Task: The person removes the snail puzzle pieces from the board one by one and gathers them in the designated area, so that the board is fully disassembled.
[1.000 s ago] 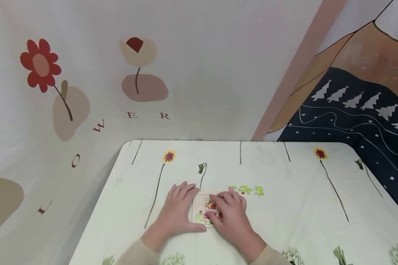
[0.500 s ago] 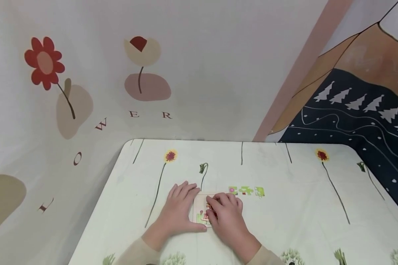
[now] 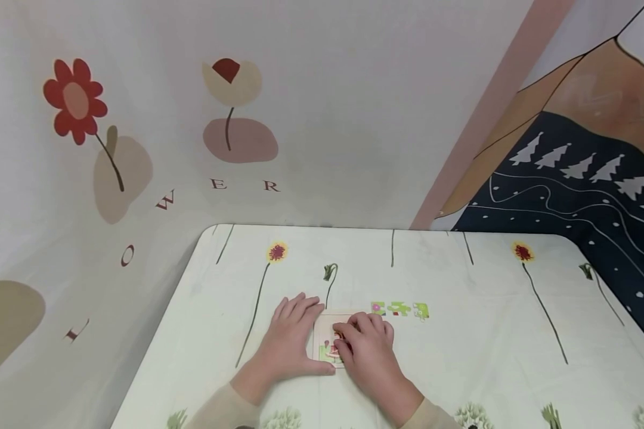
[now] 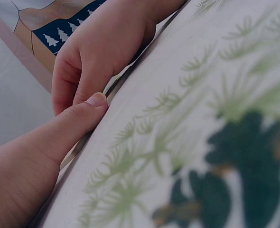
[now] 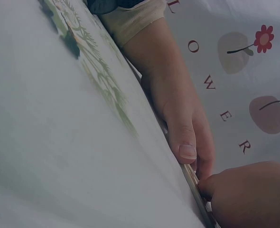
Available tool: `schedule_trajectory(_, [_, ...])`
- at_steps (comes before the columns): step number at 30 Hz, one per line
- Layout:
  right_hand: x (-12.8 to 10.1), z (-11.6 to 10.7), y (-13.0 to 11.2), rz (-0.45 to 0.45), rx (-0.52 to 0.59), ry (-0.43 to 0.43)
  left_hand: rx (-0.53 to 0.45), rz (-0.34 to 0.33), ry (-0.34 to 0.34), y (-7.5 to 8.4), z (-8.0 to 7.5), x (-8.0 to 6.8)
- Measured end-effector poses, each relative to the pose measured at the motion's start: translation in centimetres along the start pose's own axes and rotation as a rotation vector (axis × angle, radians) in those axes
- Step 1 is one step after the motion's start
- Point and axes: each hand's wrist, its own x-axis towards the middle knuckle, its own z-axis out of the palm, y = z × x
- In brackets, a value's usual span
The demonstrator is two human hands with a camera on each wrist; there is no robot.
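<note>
We see the left hand [image 3: 288, 342] flat beside the puzzle board [image 3: 326, 333], the right hand [image 3: 367, 351] apparently curled, pressing a piece.

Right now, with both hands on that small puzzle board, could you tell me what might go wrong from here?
The right hand covers most of the puzzle board, hiding the piece under its fingertips, so a misfit could go unnoticed. The left hand only lies flat against the board's left edge; on the smooth flowered tablecloth the board might slide. The loose green puzzle pieces lie close beyond the right hand and could be nudged.
</note>
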Motion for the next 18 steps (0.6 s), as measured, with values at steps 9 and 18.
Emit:
schedule_trajectory(9, [0.02, 0.24, 0.02, 0.021, 0.035, 0.012, -0.012, -0.003, -0.006, 0.05, -0.08, -0.08])
schedule_trajectory(18, [0.09, 0.44, 0.15, 0.044, 0.065, 0.006, -0.002, 0.002, 0.010, -0.08, 0.16, 0.02])
